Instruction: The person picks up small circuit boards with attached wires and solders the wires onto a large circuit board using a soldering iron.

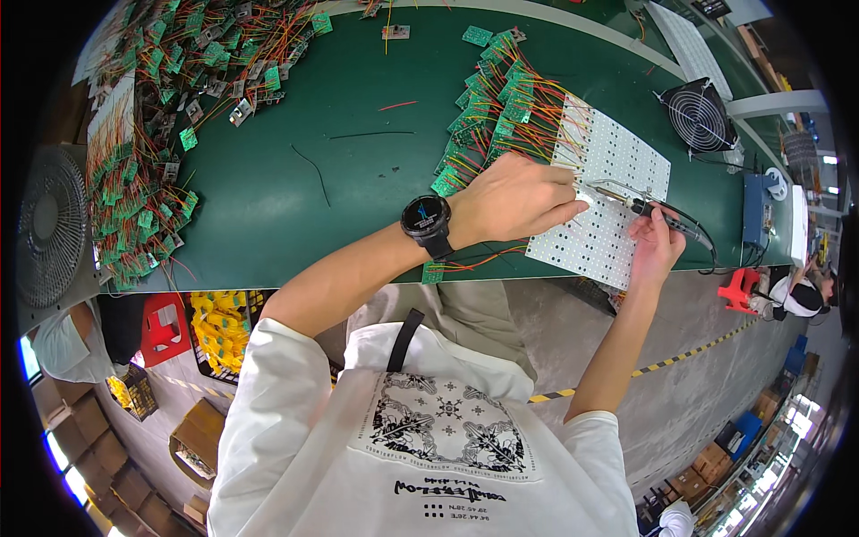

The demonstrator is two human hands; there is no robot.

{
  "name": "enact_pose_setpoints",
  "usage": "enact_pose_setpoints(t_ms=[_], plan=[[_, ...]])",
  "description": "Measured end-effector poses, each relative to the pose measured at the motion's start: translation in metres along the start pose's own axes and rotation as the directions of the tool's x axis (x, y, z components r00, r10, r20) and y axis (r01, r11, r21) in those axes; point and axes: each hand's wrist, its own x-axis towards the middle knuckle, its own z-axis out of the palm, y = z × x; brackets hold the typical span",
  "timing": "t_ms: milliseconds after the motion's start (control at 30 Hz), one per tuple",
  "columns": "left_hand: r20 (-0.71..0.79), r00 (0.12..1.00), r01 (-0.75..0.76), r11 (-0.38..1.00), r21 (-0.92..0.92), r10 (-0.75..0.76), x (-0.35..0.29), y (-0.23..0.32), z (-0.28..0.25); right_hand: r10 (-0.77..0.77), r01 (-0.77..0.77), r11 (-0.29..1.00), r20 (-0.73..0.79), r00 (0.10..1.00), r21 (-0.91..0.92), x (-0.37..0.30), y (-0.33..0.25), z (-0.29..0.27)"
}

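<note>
My right hand (656,240) is closed round the black handle of a soldering iron (641,207), its tip reaching left over a white panel (617,154) covered in rows of small dark spots. My left hand (523,199), with a black watch on its wrist, rests at the panel's left side. Its thumb and fingers come together near the iron's tip, and what they pinch is too small to make out. Beside and beyond that hand, green circuit boards (514,106) lie in rows, their red and yellow wires running onto the panel. One green board (433,271) lies at the near table edge.
Heaps of wired circuit boards (134,210) cover the table's left end. A black fan (698,118) and a blue box (757,210) stand at right. Loose wires (313,174) lie on the green tabletop (268,228). A grey fan (54,224) stands far left.
</note>
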Motion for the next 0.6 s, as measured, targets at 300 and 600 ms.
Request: enact_pose_setpoints(t_ms=[300,600], plan=[[0.166,0.985,0.056,0.998,-0.006,-0.054,0.003,0.005,-0.003,0.018,-0.018,1.000,-0.011,1.000,-0.002,0.000,-0.002,0.000],[0.013,1.000,0.021,0.993,0.114,-0.022,0.000,-0.009,0.007,-0.008,0.008,1.000,0.019,1.000,0.004,-0.002,-0.003,0.000]])
